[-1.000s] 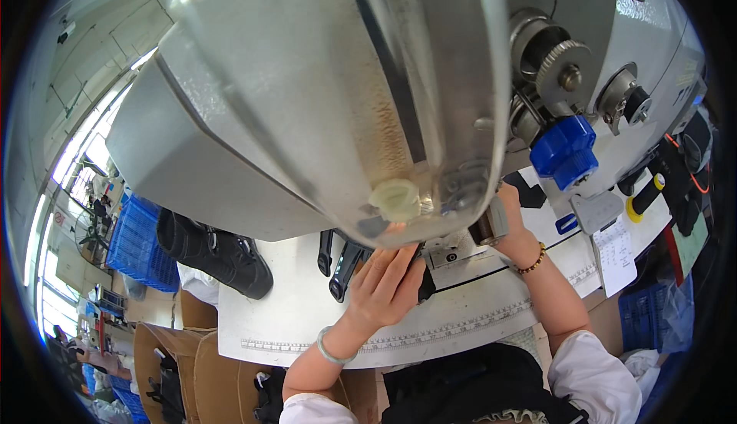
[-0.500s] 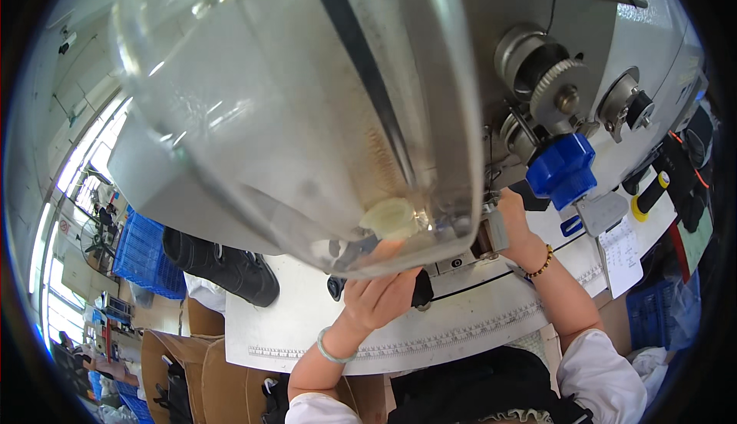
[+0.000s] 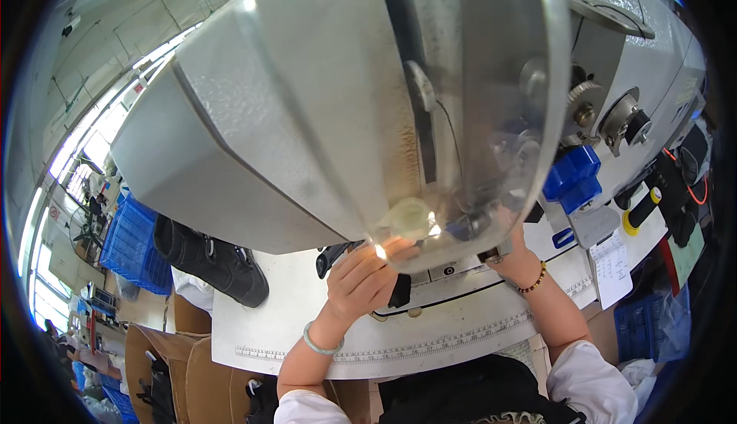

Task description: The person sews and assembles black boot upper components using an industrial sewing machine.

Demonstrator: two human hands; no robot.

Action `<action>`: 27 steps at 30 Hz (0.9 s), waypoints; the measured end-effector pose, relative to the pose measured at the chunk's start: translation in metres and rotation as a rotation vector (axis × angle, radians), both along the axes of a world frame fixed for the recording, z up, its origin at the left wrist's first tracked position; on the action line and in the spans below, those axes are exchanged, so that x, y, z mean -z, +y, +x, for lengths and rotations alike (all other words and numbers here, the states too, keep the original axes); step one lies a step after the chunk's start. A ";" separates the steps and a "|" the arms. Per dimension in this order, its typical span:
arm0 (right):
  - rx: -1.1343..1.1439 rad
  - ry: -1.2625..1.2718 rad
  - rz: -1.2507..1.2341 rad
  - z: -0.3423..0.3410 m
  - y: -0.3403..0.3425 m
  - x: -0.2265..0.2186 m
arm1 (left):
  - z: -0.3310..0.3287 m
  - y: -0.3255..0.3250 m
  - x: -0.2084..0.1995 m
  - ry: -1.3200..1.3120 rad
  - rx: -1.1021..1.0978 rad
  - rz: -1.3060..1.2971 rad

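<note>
A large grey sewing machine with a clear plastic guard fills the upper middle. My left hand is below the machine head, fingers curled together over a black piece that shows on both sides of it. The fingertips are seen through the guard and are blurred by glare. My right hand is at the right of the needle area, beside a small metal part of the machine. Its fingers are mostly hidden behind the guard, so what they touch cannot be made out.
A black shoe lies at the table's left, with a blue crate beyond. A ruler strip runs along the white table's front edge. At right are a blue knob, a written paper and a yellow-ended thread spool.
The view has shifted, and the guard now appears farther right, with more of the machine's front showing. My left hand appears slightly farther left and higher; my right hand is in nearly the same place.
</note>
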State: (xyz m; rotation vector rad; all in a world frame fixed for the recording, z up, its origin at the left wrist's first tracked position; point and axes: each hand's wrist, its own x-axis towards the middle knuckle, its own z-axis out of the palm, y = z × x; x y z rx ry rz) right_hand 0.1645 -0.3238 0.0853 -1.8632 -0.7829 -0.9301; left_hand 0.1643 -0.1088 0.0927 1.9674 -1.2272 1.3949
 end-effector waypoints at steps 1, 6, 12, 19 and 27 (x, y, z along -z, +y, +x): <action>0.016 -0.025 -0.013 0.000 0.000 -0.001 | -0.001 0.002 0.001 0.003 0.003 -0.002; 0.073 -0.040 -0.079 0.002 0.001 0.004 | -0.003 0.002 -0.004 0.097 0.031 0.012; 0.096 0.028 -0.073 0.003 0.000 0.003 | 0.002 -0.001 -0.005 0.033 0.009 0.009; 0.158 -0.046 -0.095 -0.002 0.009 -0.002 | -0.010 -0.005 0.003 0.325 -0.015 -0.115; 0.153 -0.021 -0.145 0.000 0.009 -0.005 | -0.005 -0.006 0.004 0.259 -0.085 -0.093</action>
